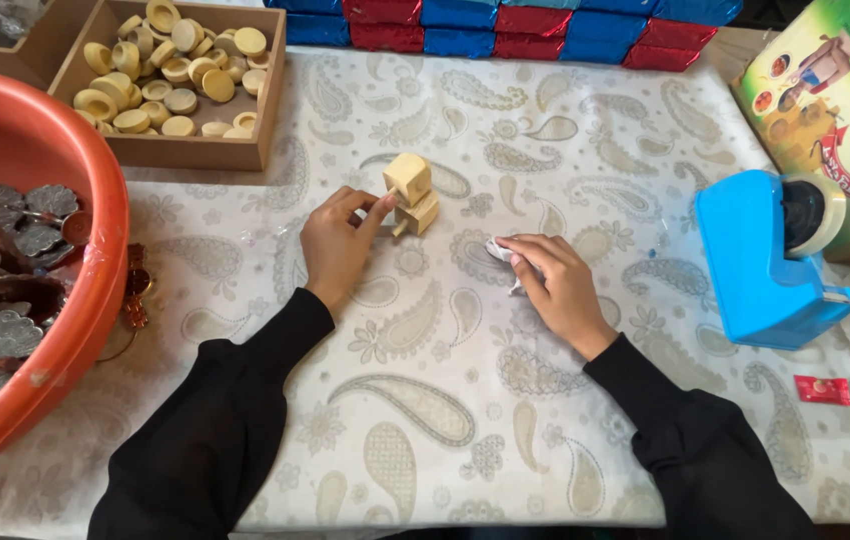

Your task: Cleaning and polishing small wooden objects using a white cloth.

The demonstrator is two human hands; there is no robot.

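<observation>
Blocks [412,193], two pale wooden cubes stacked one on the other, are standing on the paisley cloth [425,400], the upper one turned askew. Left hand [338,243] is lying just left of the blocks, its forefinger touching the lower one and its other fingers loosely curled, gripping nothing. Right hand [555,283] is resting below and right of the blocks, fingers pressing down on a small silvery piece [501,251] without closing round it. Up and left of the blocks a box [185,150] is holding pale round discs [170,65]. Far left of them an orange tub [40,240] is holding silver trinkets [5,250]. Well right of the blocks a blue tape dispenser [765,255] is sitting.
</observation>
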